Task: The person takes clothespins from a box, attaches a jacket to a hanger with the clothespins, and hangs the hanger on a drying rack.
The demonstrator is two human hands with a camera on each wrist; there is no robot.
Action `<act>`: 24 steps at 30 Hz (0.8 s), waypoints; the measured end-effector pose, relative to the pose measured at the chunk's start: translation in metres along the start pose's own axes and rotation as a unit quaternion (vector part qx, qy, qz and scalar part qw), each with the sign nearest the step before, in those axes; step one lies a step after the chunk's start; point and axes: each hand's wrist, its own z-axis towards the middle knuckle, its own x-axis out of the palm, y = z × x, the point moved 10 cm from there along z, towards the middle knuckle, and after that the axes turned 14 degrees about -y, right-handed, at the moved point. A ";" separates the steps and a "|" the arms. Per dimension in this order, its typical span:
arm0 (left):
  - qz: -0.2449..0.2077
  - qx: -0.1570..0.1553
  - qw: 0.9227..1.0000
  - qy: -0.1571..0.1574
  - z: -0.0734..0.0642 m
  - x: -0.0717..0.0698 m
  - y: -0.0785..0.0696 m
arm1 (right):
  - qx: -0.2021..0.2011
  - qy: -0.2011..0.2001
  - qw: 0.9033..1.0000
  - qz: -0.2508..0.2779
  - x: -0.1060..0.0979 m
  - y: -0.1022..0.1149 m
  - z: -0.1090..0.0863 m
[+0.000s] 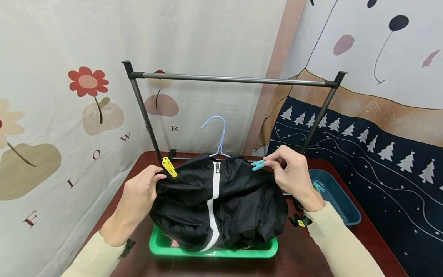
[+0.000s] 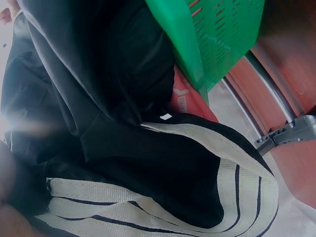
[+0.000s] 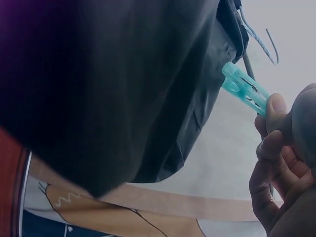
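A black jacket (image 1: pixel 187 207) with a white zipper strip hangs on a light-blue wire hanger (image 1: pixel 221 134), whose hook sticks up from the collar. My left hand (image 1: pixel 138 190) pinches the jacket's cloth at its left shoulder, right beside a yellow clothespin (image 1: pixel 169 167) clipped there. At the other shoulder my right hand (image 1: pixel 290 171) pinches a teal clothespin (image 1: pixel 257 165) between thumb and index finger. The pin's tip is right at the cloth edge, also in the right wrist view, where the teal clothespin (image 3: pixel 244 89) points at the jacket. White striped bands (image 2: pixel 247 197) show on the jacket in the left wrist view.
A green basket (image 1: pixel 214 252) holding reddish cloth (image 2: pixel 190 96) sits under the jacket. Behind stands a metal rack with a horizontal bar (image 1: pixel 228 79). A dark blue tray (image 1: pixel 346 209) with a teal clip (image 1: pixel 317 187) lies at the right of the dark red table (image 1: pixel 297 254).
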 end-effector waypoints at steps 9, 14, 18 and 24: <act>-0.002 0.000 1.000 0.002 0.000 0.001 0.001 | 0.009 0.011 1.000 0.007 0.013 -0.006 -0.001; 0.000 -0.003 1.000 0.004 -0.001 0.001 0.001 | 0.015 0.025 1.000 0.004 0.021 -0.008 -0.001; 0.001 -0.002 1.000 0.005 0.000 0.001 0.002 | 0.021 0.035 0.999 -0.003 0.026 -0.010 -0.002; 0.001 -0.001 1.000 0.008 0.000 0.002 0.001 | 0.033 0.044 0.998 -0.010 0.029 -0.013 -0.004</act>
